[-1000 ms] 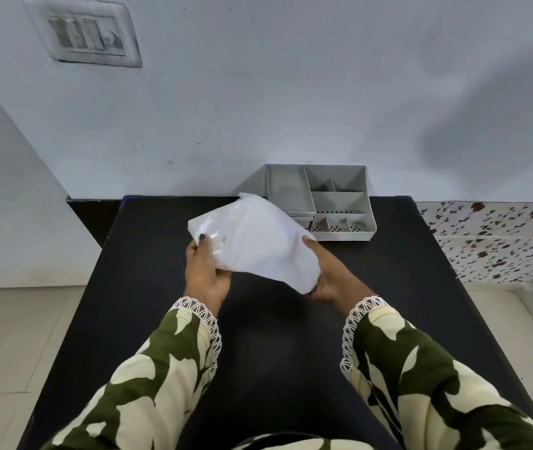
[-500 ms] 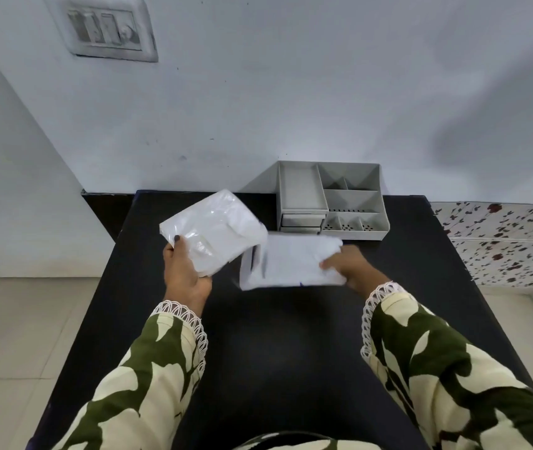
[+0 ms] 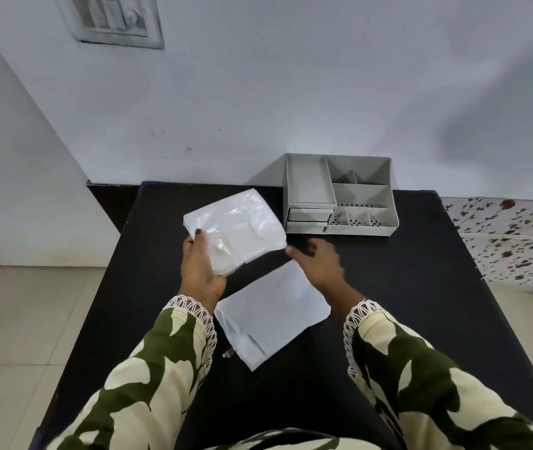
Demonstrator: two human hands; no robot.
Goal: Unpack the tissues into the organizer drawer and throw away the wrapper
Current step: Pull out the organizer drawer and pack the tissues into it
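Note:
My left hand (image 3: 200, 267) grips a glossy, crinkled plastic wrapper (image 3: 242, 225) and holds it up above the black table (image 3: 404, 287). A flat white stack of tissues (image 3: 275, 313) lies on the table between my forearms, apart from both hands. My right hand (image 3: 318, 264) hovers blurred just beyond the stack, fingers apart and holding nothing, its fingertips near the wrapper's right corner. The grey organizer (image 3: 385, 222) stands at the table's far edge against the wall. Its two small drawers (image 3: 307, 217) at the front left look pushed in.
The organizer's top has several open compartments. A pale wall with a switch plate (image 3: 112, 19) rises behind the table. Tiled floor (image 3: 15, 336) lies to the left, and a speckled ledge (image 3: 512, 241) is on the right.
My right hand pulled the tissue stack out of the wrapper, laid it on the table nearer to me and let go. The left hand kept hold of the wrapper.

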